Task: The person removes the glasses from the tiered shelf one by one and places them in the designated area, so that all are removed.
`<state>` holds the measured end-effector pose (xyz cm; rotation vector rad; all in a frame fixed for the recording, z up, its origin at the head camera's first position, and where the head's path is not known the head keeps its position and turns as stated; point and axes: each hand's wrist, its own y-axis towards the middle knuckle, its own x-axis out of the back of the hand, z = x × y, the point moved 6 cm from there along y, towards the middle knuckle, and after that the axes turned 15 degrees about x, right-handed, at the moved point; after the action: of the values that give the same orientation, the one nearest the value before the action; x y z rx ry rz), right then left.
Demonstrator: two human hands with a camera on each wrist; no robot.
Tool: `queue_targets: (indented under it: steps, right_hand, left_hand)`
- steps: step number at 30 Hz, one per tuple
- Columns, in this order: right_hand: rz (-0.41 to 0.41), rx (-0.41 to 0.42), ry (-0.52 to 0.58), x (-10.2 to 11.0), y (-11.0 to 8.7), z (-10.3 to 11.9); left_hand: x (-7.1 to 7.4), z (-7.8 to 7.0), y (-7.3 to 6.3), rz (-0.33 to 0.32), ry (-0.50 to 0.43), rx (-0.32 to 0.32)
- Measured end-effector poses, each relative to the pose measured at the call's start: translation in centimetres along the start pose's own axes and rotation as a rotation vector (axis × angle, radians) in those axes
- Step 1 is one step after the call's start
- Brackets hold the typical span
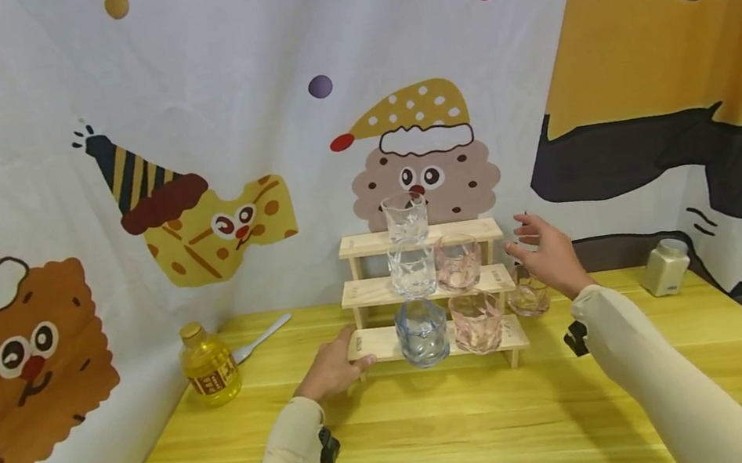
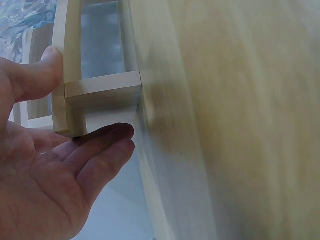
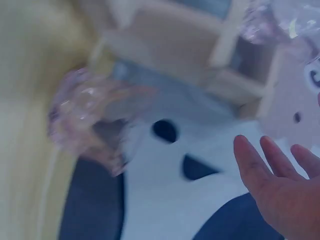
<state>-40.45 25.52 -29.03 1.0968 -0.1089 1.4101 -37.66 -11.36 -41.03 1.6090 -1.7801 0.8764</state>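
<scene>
A three-tier wooden stand (image 1: 380, 344) stands against the back curtain. My left hand (image 1: 331, 365) grips the left end of its lowest tier, thumb on top and fingers by the end and underneath, as the left wrist view shows. One clear glass (image 1: 406, 218) is on the top tier. Another clear glass (image 1: 412, 269) and a pink glass (image 1: 458, 263) share the middle one. On the lowest tier are a blue glass (image 1: 422, 333) and a second pink glass (image 1: 477, 323). My right hand (image 1: 548, 252), fingers spread, hovers empty above a third pink glass (image 1: 528, 298) on the table.
A bottle of yellow liquid (image 1: 210, 366) stands at the left, with a pale flat-ended utensil (image 1: 265, 336) beside it. Toward the back right is a small white-filled jar (image 1: 666, 267). The printed curtain (image 1: 285, 22) closes off the back of the wooden table (image 1: 429, 445).
</scene>
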Motion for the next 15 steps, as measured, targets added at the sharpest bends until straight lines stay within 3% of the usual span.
queue_targets:
  steps: [6,15]
  right_hand:
    - [-0.028,0.063,0.057,-1.1,2.8,3.1]
    - [0.051,0.069,0.076,-3.3,7.5,6.7]
  left_hand:
    - [0.0,-0.1,0.0,-0.008,0.008,-0.006]
    - [0.1,-0.1,-0.2,0.020,-0.018,0.004]
